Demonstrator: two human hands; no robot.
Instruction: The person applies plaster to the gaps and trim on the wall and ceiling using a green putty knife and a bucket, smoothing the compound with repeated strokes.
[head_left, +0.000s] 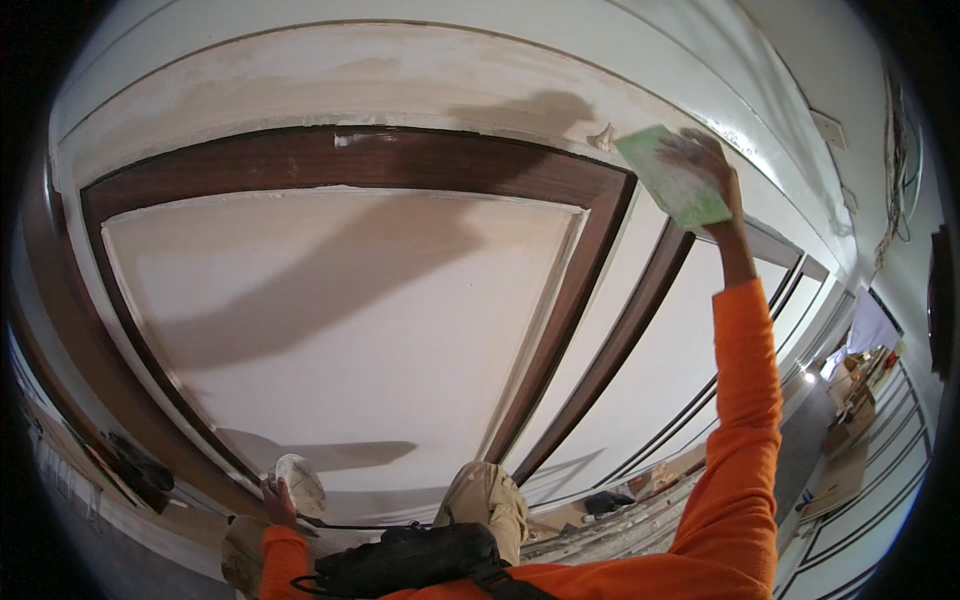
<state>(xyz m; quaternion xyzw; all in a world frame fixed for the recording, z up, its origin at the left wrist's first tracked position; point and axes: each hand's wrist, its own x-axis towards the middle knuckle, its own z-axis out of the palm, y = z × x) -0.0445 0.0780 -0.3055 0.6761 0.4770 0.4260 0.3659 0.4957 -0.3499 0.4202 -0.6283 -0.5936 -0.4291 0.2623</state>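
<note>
High on the right, my right hand [705, 165] is closed on a flat, pale green putty spreader [675, 180] smeared with white. Its left corner is near a small lump of cream putty [602, 137] on the wall strip above the dark wooden frame [400, 158]. Down at the lower left, my left hand [281, 504] grips a round, whitish container [299, 484], seen partly from the side; what it holds cannot be made out. The wall above the frame [300, 70] carries patchy, cream-coloured smears. Both my sleeves are orange.
A white panel [360, 300] fills the dark frame, with more dark strips [610, 350] to its right. Planks [620, 535] lie below. A black bag [410, 560] hangs at my front. Cables [895, 190] dangle at right, above boxes [850, 425] farther off.
</note>
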